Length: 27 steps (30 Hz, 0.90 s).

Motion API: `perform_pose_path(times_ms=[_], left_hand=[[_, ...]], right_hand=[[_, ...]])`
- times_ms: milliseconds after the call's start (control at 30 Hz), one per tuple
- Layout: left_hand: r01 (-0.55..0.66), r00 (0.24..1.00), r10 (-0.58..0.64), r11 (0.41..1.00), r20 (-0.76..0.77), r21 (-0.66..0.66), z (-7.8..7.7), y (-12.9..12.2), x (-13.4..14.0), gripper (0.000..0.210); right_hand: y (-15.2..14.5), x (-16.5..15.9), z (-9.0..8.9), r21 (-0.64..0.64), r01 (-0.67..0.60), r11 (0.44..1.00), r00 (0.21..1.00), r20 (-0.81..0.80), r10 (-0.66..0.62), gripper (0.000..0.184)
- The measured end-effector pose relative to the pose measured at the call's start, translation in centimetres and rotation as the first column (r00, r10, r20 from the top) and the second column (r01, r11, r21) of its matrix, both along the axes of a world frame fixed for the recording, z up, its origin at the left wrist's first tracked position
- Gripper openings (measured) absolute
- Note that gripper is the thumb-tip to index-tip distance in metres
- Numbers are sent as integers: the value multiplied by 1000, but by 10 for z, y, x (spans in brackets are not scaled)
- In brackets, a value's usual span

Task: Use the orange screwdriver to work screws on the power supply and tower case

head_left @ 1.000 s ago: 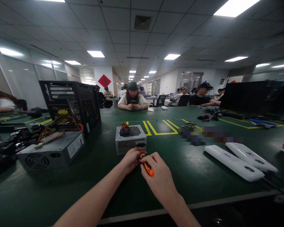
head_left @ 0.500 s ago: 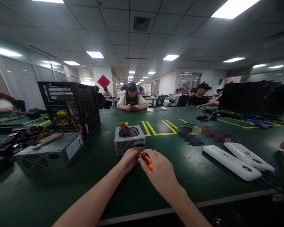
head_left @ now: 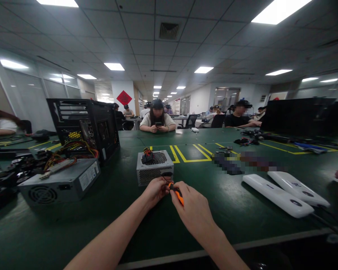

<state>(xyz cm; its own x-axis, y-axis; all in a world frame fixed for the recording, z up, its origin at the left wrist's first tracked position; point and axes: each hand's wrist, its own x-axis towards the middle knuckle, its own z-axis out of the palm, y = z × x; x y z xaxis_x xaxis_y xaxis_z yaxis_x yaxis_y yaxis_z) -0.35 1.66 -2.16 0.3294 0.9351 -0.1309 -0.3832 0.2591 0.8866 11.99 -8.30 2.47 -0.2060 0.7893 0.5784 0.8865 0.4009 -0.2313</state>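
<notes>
- While a slim orange-and-black handled tool (head_left: 179,197) is grasped between the thumb and fingers of the right hand (head_left: 195,206), its front end is met by the fingertips of the left hand (head_left: 155,190); whether anything is pinched by the left hand cannot be told.
- The tool is held tilted above the green desk (head_left: 228,213), just in front of a small grey metal box with a perforated top (head_left: 154,173).
- A bundle of dark plugs and coloured wires (head_left: 148,156) is carried on that top.
- At the left, a larger grey metal box with a round fan grille (head_left: 70,183) is set near a black open-framed computer case (head_left: 97,125).
- At the right, two long white plastic devices (head_left: 277,195) are laid side by side.
- Across the desk, a small dark device (head_left: 158,123) is held by a seated person in a light top (head_left: 167,120).
</notes>
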Motion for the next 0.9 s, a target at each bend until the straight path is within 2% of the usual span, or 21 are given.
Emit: perform_pose_path(times_ms=[200, 400, 467, 600, 700, 833, 900], left_hand=[[-10, 1000, 10, 1000, 10, 7, -5, 5, -1, 23], [-24, 1000, 24, 999, 4, -30, -4, 5, -1, 22], [-48, 999, 48, 997, -9, -52, -2, 4, -1, 20], [-82, 996, 80, 996, -26, -42, -1, 2, 0, 19], [-97, 995, 96, 995, -38, -27, -1, 2, 0, 21], [-77, 996, 74, 995, -57, -56, 0, 2, -1, 17], [-54, 998, 52, 996, -43, -70, 0, 2, -1, 16]], right_hand=[[0, 1, -3, 71, -36, 997, 991, 134, 26, 19], [-2, -7, -4, -58, 145, 988, 986, 93, -139, 17], [-3, -8, -6, -9, 125, 992, 981, 152, -122, 13], [-4, -9, -10, 141, -21, 990, 965, 263, -17, 18], [-5, -10, -13, 131, -51, 990, 977, 212, 23, 16], [-5, -11, -15, 59, 58, 997, 995, 82, -63, 21], [-5, -12, -16, 42, 88, 995, 991, 98, -92, 18]])
